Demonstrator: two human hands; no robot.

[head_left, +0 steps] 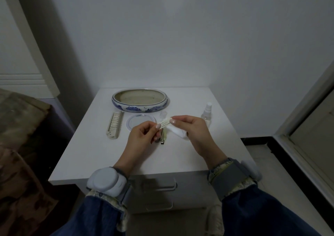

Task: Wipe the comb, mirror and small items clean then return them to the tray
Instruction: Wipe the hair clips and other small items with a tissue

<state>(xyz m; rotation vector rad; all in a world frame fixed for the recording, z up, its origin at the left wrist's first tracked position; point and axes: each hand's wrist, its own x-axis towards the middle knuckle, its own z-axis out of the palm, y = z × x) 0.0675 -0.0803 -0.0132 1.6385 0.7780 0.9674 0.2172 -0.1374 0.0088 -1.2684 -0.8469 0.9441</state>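
Small pale hair clip (164,122) is up off the table (101,156), held between both hands, just in front of the round mirror (140,124) and a bit to its right. Left hand (142,136) pinches its near-left end w/ thumb and forefinger; right hand (191,129) pinches the far-right end and also has the white wipe (178,133) bunched under its fingers. So both grips are closed on the clip, and the wipe sits just below it, not wrapped round it as far as I can tell.

To do this step well, I'd say: keep the left pinch steady as anchor, fold wipe over the clip, and draw along its length, incl. between the prongs; don't squeeze hard, it looks thin.

More clips (162,138) lie on the table right below the left fingers, near side of mirror. Comb (115,127) lies left of mirror. Blue-and-white tray (141,107) is behind mirror, nothing in it. Spray bottle (207,114) stands well right of mirror, small clear cap (163,114) between them.
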